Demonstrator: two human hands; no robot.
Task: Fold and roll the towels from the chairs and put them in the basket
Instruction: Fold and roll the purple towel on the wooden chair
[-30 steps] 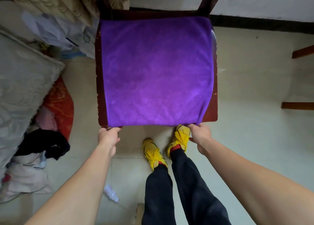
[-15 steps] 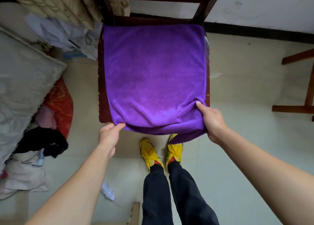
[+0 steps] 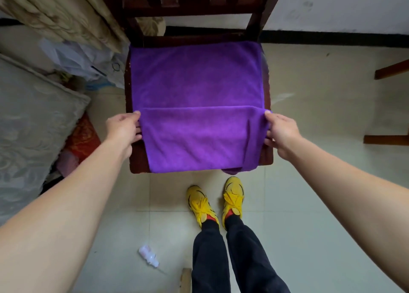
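Purple towel (image 3: 194, 82), mid-fold on the chair (image 3: 192, 4) — left hand (image 3: 122, 130) and right hand (image 3: 282, 130) each pinch a corner; next, probably flatten the flap.

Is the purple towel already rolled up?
No, the purple towel lies flat on the chair seat, with only its near part folded over.

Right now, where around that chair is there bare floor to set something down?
Bare floor lies right of the chair, up to the second chair's legs, and left of the shoes, save a small bottle. Bedding and clothes crowd the chair's left.
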